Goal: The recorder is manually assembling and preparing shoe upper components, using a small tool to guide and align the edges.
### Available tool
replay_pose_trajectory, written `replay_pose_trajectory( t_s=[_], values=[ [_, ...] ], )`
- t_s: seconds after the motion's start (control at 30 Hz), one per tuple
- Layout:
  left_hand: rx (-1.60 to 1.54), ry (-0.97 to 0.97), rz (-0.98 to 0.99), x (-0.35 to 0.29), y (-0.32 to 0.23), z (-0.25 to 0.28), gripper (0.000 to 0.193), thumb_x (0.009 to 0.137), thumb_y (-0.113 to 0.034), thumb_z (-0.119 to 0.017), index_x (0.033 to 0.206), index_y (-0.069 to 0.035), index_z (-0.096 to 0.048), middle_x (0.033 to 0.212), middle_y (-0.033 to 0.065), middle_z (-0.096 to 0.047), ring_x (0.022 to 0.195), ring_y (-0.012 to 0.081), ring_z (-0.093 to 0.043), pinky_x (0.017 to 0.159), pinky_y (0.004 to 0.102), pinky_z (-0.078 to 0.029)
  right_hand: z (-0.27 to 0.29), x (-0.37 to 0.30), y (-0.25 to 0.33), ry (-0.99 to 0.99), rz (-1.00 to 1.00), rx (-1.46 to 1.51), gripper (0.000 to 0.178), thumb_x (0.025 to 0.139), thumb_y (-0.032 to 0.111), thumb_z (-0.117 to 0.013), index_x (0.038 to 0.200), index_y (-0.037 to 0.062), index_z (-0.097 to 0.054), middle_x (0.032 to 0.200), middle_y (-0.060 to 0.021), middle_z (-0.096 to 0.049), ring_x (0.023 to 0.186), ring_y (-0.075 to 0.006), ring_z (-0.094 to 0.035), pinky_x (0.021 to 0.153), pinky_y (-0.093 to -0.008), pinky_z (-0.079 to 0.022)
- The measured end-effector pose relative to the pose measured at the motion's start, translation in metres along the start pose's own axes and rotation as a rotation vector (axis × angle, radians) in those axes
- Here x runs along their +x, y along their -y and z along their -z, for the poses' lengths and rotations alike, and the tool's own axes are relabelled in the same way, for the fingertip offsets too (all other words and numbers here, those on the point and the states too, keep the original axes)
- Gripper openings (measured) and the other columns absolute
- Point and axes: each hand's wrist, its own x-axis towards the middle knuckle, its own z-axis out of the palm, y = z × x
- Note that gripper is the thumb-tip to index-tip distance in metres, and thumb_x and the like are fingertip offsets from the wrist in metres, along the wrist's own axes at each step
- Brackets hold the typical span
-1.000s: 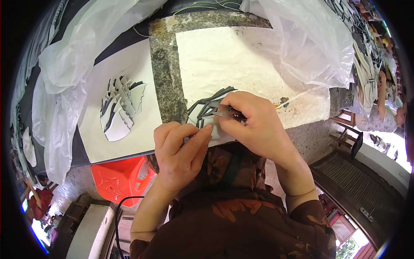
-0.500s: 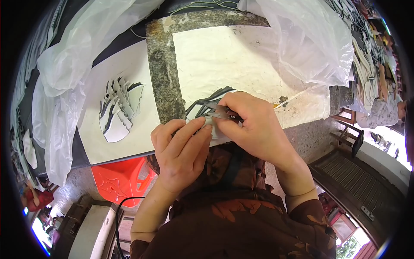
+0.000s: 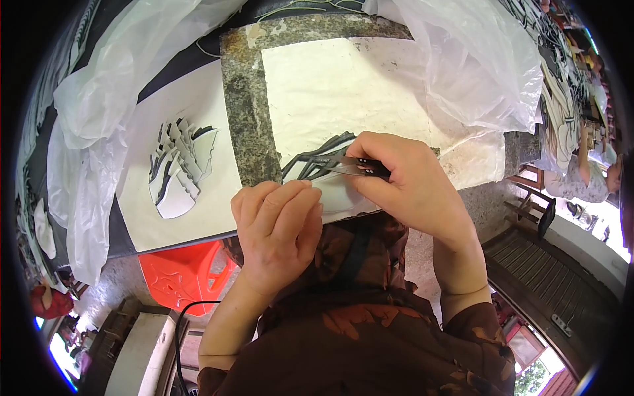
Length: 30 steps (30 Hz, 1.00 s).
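My right hand (image 3: 416, 181) grips a small bladed cutting tool (image 3: 356, 167), like thread snips, with a dark handle and grey metal blades. The blades point left, over a stack of white pieces with dark edge strips (image 3: 320, 155). My left hand (image 3: 277, 234) is closed at the table's near edge, its fingers bent and pressed together against the near left side of that stack. What lies under its fingertips is hidden. Between the two hands a pale smooth piece (image 3: 337, 195) shows. Farther left, fanned-out white and grey pieces with dark edges (image 3: 178, 168) rest on white paper.
Pale sheets (image 3: 343, 86) cover much of the worn stone-like tabletop (image 3: 247, 99). Clear plastic bags (image 3: 99, 105) drape the left side, and another plastic sheet (image 3: 482, 66) the far right. A red plastic stool (image 3: 178, 277) stands below the table at left.
My right hand has moved slightly right with the cutting tool, and the blades are now clear of my left fingers. My left fingers have curled in a little more.
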Motion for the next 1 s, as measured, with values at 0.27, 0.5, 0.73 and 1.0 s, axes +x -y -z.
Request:
replay_pose_trajectory(
  t_s=[0.27, 0.5, 0.73, 1.0],
  values=[
    [0.013, 0.023, 0.006, 0.001, -0.001, 0.001, 0.033, 0.081, -0.004, -0.077, 0.114, -0.009, -0.074, 0.111, 0.0040, -0.069, 0.102, 0.0268, -0.059, 0.094, 0.0392, -0.044, 0.004, 0.001, -0.002, 0.027, -0.014, -0.018, 0.015, 0.082, 0.011, -0.064, 0.093, 0.0008, -0.062, 0.077, -0.0149, -0.063, 0.070, -0.0301, -0.059, 0.066, -0.0392, -0.048],
    [0.026, 0.050, 0.018, 0.002, -0.004, 0.003, 0.034, 0.081, -0.003, -0.076, 0.115, -0.007, -0.075, 0.111, 0.0048, -0.067, 0.103, 0.0264, -0.057, 0.094, 0.0386, -0.044, 0.006, 0.003, -0.003, 0.051, 0.007, -0.049, 0.015, 0.082, 0.014, -0.062, 0.091, 0.0017, -0.061, 0.079, -0.0181, -0.064, 0.074, -0.0399, -0.063, 0.068, -0.0465, -0.050],
    [0.057, 0.041, 0.002, 0.002, -0.006, 0.001, 0.033, 0.083, -0.004, -0.075, 0.116, -0.007, -0.074, 0.109, 0.0051, -0.066, 0.100, 0.0254, -0.058, 0.093, 0.0390, -0.043, 0.007, 0.005, -0.006, 0.018, 0.029, -0.034, 0.016, 0.081, 0.012, -0.065, 0.092, 0.0001, -0.062, 0.074, -0.0120, -0.061, 0.065, -0.0224, -0.057, 0.062, -0.0338, -0.046],
    [0.085, 0.051, -0.028, 0.001, -0.005, 0.000, 0.037, 0.081, -0.006, -0.074, 0.118, -0.008, -0.074, 0.110, 0.0034, -0.065, 0.097, 0.0237, -0.059, 0.090, 0.0390, -0.042, 0.015, 0.009, -0.004, 0.047, -0.007, -0.100, 0.020, 0.081, 0.017, -0.062, 0.094, 0.0018, -0.062, 0.081, -0.0193, -0.066, 0.077, -0.0412, -0.064, 0.070, -0.0476, -0.050]
  ],
)
